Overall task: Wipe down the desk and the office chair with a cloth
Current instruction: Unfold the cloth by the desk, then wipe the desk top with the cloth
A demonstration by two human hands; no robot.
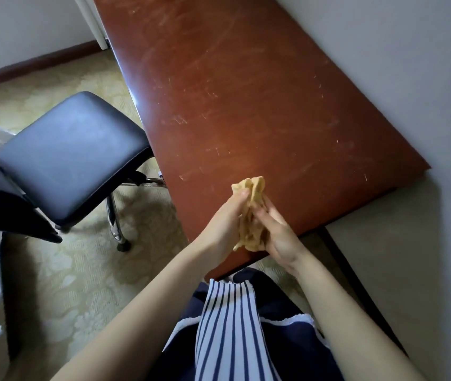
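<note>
Gripping cloth (249, 215) between both hands above desk (246, 92).

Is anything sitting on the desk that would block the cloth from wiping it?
Nothing visible does. The left hand and right hand grip the bunched cloth above the desk, whose top shows only scratches.

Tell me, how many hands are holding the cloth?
2. The left hand grips the cloth on its left side and the right hand on its right, over the desk's near corner. No other hand shows.
</note>
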